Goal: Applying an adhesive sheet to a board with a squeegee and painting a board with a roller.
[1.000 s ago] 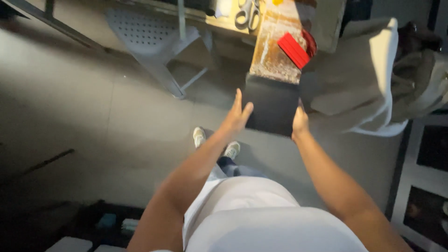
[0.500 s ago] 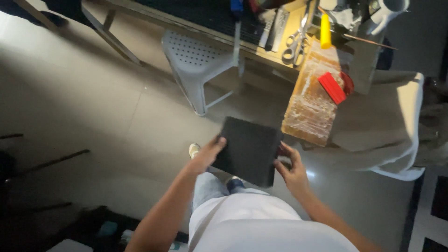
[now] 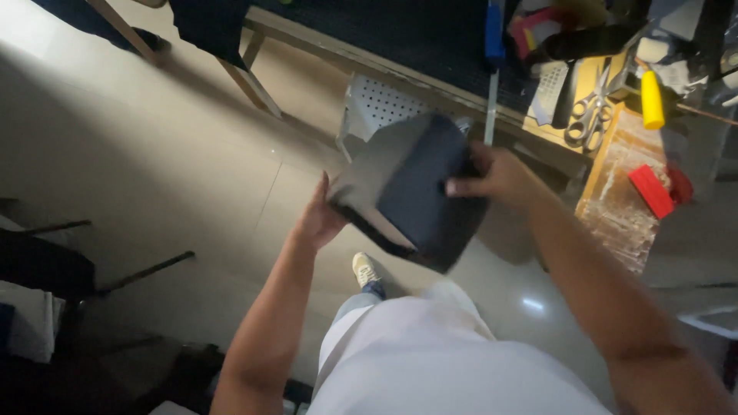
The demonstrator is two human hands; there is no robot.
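Raised and tilted since half a second ago, the dark flat box (image 3: 411, 192) now sits higher in the head view, turned so one broad face and a paler edge show; before, it lay flat in front of the waist.

Head view: the left hand (image 3: 319, 219) has its grip on the box's lower left corner, fingers behind it. The right hand (image 3: 492, 175) grips the upper right edge, fingertips pressed on the dark face. The box is held in the air between both hands, above the floor (image 3: 154, 169) and just short of the worktop (image 3: 430, 69).

Surface and room: pale, glossy floor tiles catch a patch of light at left and a small glint at lower right. A white perforated plastic chair (image 3: 380, 107) stands under the worktop's edge. On the worktop lie scissors (image 3: 588, 115), a yellow cylinder (image 3: 652, 100), a red block (image 3: 652, 190) on a wrapped board (image 3: 619, 207), and a blue-handled tool (image 3: 494, 46). Dark clutter fills the lower left corner.
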